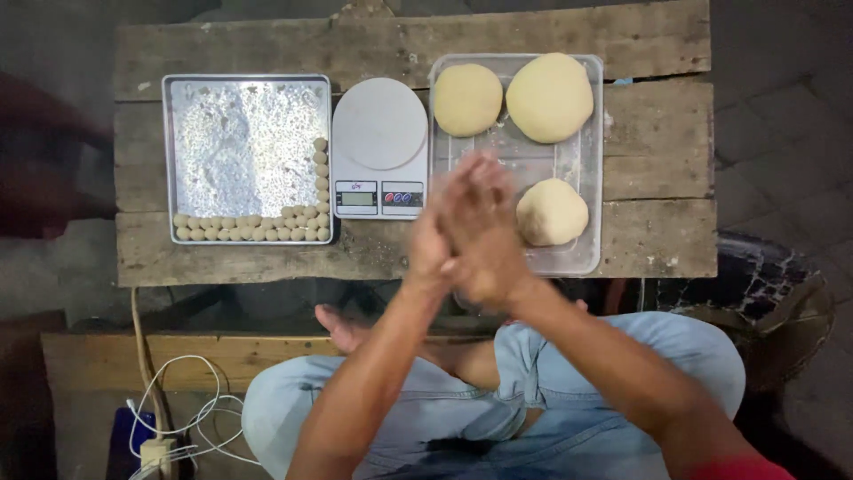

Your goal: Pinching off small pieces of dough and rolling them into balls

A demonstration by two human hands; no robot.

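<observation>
My left hand (429, 249) and right hand (484, 236) press palm to palm above the clear tray (591, 253); whether a piece sits between them I cannot tell. The dough balls (551, 212) look soft, tacky, best cupped from beneath.

Worktop (657, 169): rough, weathered wood planks, matt, pale stains. Left tray (246, 80): shiny metal, dusted with white powder; small balls (240, 228) on it look matt and smooth. Scale (379, 147): smooth white plastic, slight sheen. Right tray (582, 258): clear plastic, scuffed. Dough lumps (550, 97): matt, smooth, pale yellow. Trousers (693, 356): light blue denim cloth.
</observation>
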